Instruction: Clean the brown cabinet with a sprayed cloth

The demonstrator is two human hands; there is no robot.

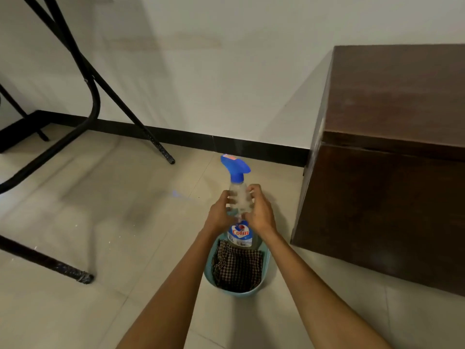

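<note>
1. Grip: your left hand [221,210] and right hand [260,210] each curl around the clear upper body of the spray bottle [240,197], one per side.
2. Bottle: it stands upright, blue trigger head on top, lower end in the teal basin [210,273].
3. Cloth: the checked cloth [237,269] lies crumpled in the basin, on your side of the bottle.
4. Cabinet: the brown cabinet [392,172] stands on the tiled floor to your right, near the basin.

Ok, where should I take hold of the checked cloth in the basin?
Pinch the checked cloth by the rumpled folds at its left side, coming straight down from above. It lies low inside the teal basin, whose rim blocks a sideways approach, and the spray bottle stands at the far end.
</note>
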